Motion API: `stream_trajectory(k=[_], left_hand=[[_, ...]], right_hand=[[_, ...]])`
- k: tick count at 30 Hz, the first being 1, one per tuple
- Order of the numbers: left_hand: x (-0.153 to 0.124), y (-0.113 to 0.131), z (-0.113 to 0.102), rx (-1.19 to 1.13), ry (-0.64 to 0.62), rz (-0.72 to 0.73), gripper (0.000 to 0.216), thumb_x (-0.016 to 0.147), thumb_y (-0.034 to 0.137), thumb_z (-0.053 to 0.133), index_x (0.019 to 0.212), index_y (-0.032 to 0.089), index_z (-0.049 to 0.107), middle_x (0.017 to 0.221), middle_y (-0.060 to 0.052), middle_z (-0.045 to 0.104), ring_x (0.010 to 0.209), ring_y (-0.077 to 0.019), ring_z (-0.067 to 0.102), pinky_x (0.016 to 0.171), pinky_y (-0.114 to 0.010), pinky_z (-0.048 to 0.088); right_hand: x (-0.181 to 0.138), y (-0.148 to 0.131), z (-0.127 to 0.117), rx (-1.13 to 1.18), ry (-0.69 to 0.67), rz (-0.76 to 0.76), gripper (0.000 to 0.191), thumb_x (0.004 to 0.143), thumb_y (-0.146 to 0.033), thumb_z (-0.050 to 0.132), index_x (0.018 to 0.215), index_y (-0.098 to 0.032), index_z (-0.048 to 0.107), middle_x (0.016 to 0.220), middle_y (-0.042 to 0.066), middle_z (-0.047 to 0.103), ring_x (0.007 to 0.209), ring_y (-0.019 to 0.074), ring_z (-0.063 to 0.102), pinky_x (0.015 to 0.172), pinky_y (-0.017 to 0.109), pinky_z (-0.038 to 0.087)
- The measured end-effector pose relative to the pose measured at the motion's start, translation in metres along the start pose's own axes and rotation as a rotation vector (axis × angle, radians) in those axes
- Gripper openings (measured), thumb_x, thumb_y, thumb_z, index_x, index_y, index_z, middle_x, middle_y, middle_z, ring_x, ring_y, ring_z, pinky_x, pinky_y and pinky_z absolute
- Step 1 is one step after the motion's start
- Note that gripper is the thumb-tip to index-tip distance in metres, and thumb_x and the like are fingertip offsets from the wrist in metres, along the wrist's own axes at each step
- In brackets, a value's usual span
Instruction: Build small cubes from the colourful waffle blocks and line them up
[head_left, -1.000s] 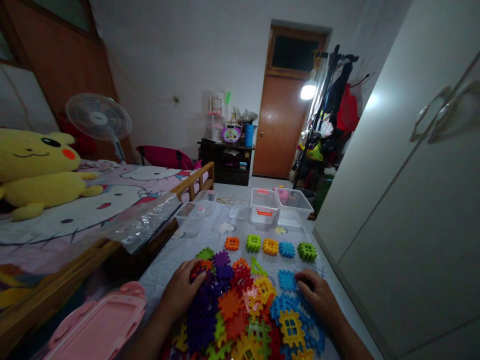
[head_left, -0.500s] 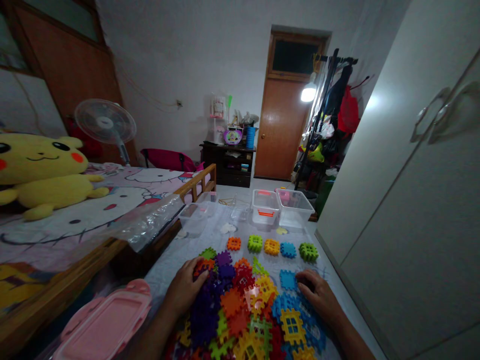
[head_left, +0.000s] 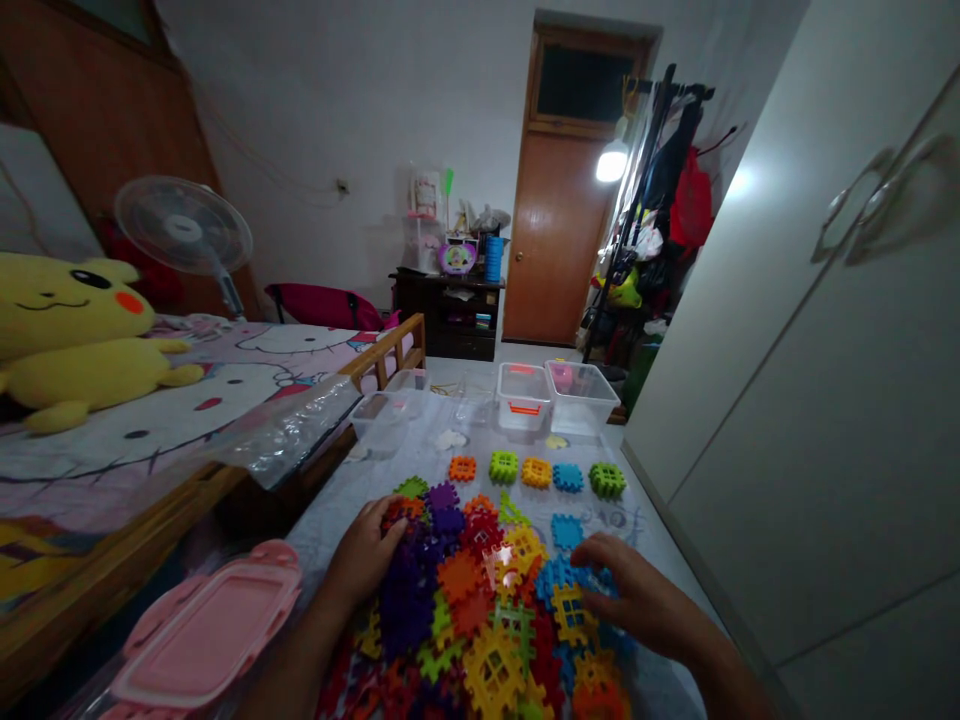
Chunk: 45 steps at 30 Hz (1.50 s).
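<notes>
Though illegible, fan badge (head_left: 186,229) — right hand (head_left: 646,600) over blue blocks (head_left: 553,576).

And there was the left hand (head_left: 367,545), knuckles up, thumb (head_left: 394,536) slanting inward, its forearm (head_left: 304,640) angled back behind it! Well apart, over to its right, the right hand (head_left: 636,592) pointed across toward it, thumb and fingers (head_left: 600,552) spread, right forearm (head_left: 724,662) stretching behind.
</notes>
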<state>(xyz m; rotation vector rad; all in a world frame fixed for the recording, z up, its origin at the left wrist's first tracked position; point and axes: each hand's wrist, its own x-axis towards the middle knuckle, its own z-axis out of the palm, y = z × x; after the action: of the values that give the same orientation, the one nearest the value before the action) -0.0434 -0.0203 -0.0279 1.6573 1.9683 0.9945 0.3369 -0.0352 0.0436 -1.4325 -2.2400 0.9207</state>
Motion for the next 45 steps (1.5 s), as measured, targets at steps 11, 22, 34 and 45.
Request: stream_trajectory(k=[11,22,34,45], left_hand=[[-0.002,0.001,0.000,0.016,0.017,0.015,0.043,0.079,0.043,0.049,0.112,0.017,0.062,0.113,-0.010,0.064,0.109,-0.0260,0.060,0.100,-0.041,0.045],[-0.002,0.004,-0.002,0.046,0.061,0.040,0.040,0.079,0.041,0.050,0.109,0.017,0.064,0.113,-0.010,0.063,0.108,-0.0258,0.060,0.101,-0.042,0.045],[-0.003,0.004,-0.003,0.033,0.055,0.060,0.036,0.080,0.039,0.050,0.106,0.019,0.064,0.111,-0.008,0.064,0.108,-0.0249,0.061,0.100,-0.040,0.046],[-0.003,0.005,-0.002,0.077,0.072,0.113,0.033,0.084,0.037,0.048,0.107,0.019,0.063,0.111,-0.009,0.063,0.107,-0.0240,0.059,0.101,-0.040,0.045]], right_hand=[[0.020,0.010,0.026,-0.039,0.036,-0.044,0.017,0.071,-0.016,0.056,0.086,-0.022,0.061,0.091,0.002,0.061,0.088,0.0189,0.055,0.081,0.030,0.044],[0.044,0.007,0.050,-0.061,0.443,-0.171,0.010,0.082,-0.019,0.050,0.079,-0.022,0.059,0.087,0.006,0.061,0.089,0.0231,0.055,0.083,0.037,0.045],[0.033,0.000,0.044,-0.143,0.230,-0.203,0.025,0.071,-0.012,0.049,0.090,-0.021,0.062,0.103,0.007,0.063,0.103,0.0246,0.054,0.096,0.043,0.038],[0.007,-0.039,0.029,0.005,-0.137,-0.273,0.049,0.077,-0.030,0.068,0.125,-0.029,0.056,0.135,0.006,0.049,0.129,0.0273,0.039,0.108,0.044,0.033]])
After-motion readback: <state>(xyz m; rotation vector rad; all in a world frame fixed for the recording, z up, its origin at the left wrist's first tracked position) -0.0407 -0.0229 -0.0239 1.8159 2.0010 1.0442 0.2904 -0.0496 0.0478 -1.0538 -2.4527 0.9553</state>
